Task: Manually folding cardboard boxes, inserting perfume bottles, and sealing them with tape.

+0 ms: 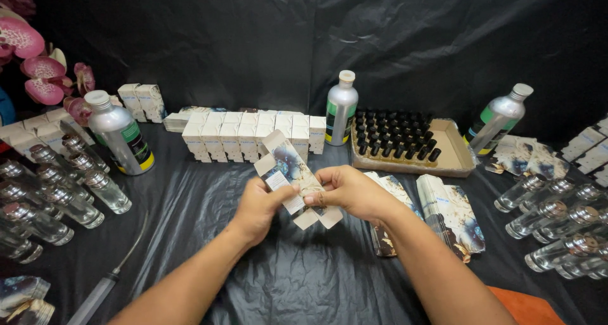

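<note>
Both hands hold one small flat carton [292, 170], printed with a marbled pattern and with its end flaps open, above the black-covered table [285, 280]. My left hand [256, 208] grips its lower left side. My right hand [351, 191] pinches its right edge near the bottom flap. Stacks of flat cartons [451, 214] lie just right of my right forearm. A row of folded white boxes [250, 135] stands behind the carton.
Three silver metal bottles stand at the left [120, 133], middle [341, 108] and right [499, 119]. A cardboard tray of black caps [405, 141] sits at the back right. Small glass bottles lie on the left [57, 185] and right [557, 223]. A syringe [101, 290] lies at the lower left.
</note>
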